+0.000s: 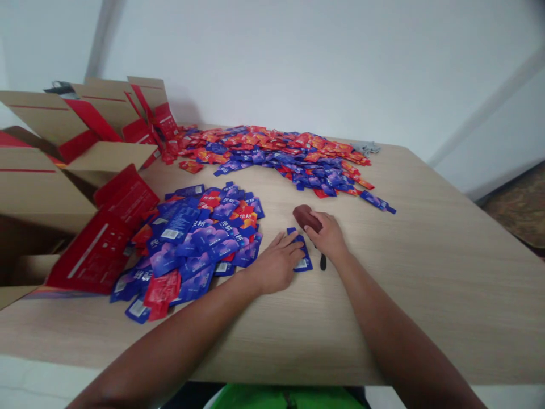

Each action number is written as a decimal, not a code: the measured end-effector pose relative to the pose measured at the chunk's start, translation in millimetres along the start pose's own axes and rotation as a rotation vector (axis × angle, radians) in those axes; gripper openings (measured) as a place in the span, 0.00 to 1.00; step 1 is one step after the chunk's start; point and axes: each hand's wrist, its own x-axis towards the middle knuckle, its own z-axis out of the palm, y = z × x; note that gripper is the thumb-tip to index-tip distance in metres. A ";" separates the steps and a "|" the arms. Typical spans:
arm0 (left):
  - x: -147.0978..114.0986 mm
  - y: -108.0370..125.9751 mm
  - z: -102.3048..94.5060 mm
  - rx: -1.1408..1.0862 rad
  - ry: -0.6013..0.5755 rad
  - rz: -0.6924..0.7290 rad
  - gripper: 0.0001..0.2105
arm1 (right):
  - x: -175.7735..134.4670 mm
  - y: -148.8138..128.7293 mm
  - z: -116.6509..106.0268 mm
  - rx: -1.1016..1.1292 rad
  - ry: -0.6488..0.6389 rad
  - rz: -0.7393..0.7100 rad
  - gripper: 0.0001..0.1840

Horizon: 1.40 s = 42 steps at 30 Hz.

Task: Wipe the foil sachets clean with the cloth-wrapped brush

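Fingers spread, my left hand (276,266) lies on a small blue packet (304,264) flat on the table, its barcode end showing below my fingers. Just to the right, my right hand (330,236) grips a dark brown rounded object (303,216); its exact kind is not clear. A thin black strap or tail (323,262) shows on the table below that hand. Left of my left hand lies a loose pile of blue and red packets (208,236), mostly with the blue faces up.
A long heap of red and blue packets (281,153) stretches along the back of the table (426,255), against the white wall. Open cardboard boxes (36,182) with red flaps stand at the left. A grey crumpled item (366,148) lies at the heap's far right end.
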 end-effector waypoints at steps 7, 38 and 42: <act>-0.2 16.2 -15.1 0.077 0.017 -0.123 0.13 | -8.5 -10.1 -6.2 0.121 0.028 0.019 0.24; -4.9 40.8 -5.3 -0.013 -0.091 -0.433 0.22 | -25.0 -62.4 2.1 0.067 -0.302 -0.145 0.25; -4.4 41.0 -1.1 -0.021 -0.094 -0.437 0.22 | -22.7 -52.9 8.0 0.124 -0.282 -0.163 0.26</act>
